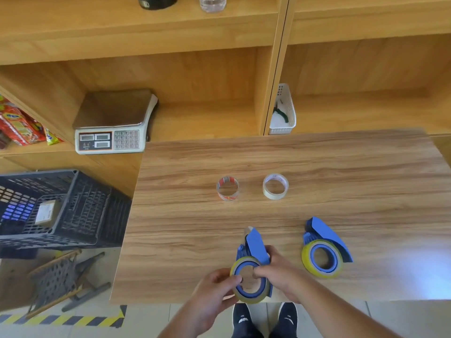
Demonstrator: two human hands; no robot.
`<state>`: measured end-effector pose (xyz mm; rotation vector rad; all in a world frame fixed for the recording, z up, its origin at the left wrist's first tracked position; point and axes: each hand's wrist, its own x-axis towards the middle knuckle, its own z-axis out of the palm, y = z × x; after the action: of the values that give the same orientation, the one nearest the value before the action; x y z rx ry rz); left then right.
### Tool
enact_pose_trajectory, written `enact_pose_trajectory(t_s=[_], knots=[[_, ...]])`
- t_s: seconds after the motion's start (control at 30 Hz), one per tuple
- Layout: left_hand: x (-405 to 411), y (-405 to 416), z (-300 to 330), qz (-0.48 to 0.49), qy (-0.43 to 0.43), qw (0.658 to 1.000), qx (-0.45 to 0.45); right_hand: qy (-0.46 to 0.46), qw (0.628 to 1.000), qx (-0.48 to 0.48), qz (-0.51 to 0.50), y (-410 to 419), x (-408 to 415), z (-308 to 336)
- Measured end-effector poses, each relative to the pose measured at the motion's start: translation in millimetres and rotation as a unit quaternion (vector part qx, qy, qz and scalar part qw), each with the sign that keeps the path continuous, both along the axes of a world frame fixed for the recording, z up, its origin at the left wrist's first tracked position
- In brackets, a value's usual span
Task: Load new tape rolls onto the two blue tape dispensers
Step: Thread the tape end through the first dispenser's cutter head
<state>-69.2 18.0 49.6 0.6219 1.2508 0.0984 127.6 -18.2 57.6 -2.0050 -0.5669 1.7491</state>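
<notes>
Wooden shelving runs along the far wall, with a weighing scale (114, 123) in one bay and a white basket (284, 111) in the next, and in front of it stands a wood-grain desk (341, 172) carrying the work. Toward the desk's far edge, near its middle, lie two thin, nearly spent tape rolls: a clear roll with a red-printed core (227, 189) and, just to its right, a pale roll (275, 186). Nearer the right side sits a blue dispenser (324, 247) with a yellowish roll already seated on its hub. At the near edge, the person holds the other blue dispenser (253, 247), a yellowish tape roll (246, 297) around its blue hub. The left hand (214, 291) pinches the roll's left rim between thumb and curled fingers; the right hand (275, 269) grips the dispenser body, its fingers wrapped around the blue handle and reaching into the hub. This looks like the seating step on the second dispenser. To do it well, I would keep the dispenser steady with the right hand, press the roll evenly and squarely onto the hub so it does not cock, and check that the tape's free end feeds toward the cutter.
</notes>
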Motion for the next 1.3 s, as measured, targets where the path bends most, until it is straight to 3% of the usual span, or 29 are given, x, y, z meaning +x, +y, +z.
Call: enact_pose_trajectory(t_s=[0.23, 0.4, 0.77, 1.1, 1.3], knots=[[4.9, 21.0, -37.9, 0.011, 0.039, 0.999, -0.007, -0.158, 0.981, 0.018, 0.111, 20.6, -3.0, -25.0], [10.6, 27.7, -62.0, 0.010, 0.073, 0.997, 0.002, -0.201, 0.970, 0.011, 0.135, 29.1, -5.1, -46.5], [14.3, 26.4, -86.1, -0.023, 0.166, 0.983, 0.080, -0.225, 0.962, 0.016, 0.152, 32.9, -4.4, -76.8], [14.4, 19.6, -101.1, -0.040, 0.172, 0.980, 0.094, -0.237, 0.958, 0.011, 0.158, 25.3, -6.3, -92.4], [25.2, 19.7, -79.1, -0.052, 0.212, 0.971, 0.100, -0.214, 0.965, 0.014, 0.149, 23.2, 2.4, -89.7]])
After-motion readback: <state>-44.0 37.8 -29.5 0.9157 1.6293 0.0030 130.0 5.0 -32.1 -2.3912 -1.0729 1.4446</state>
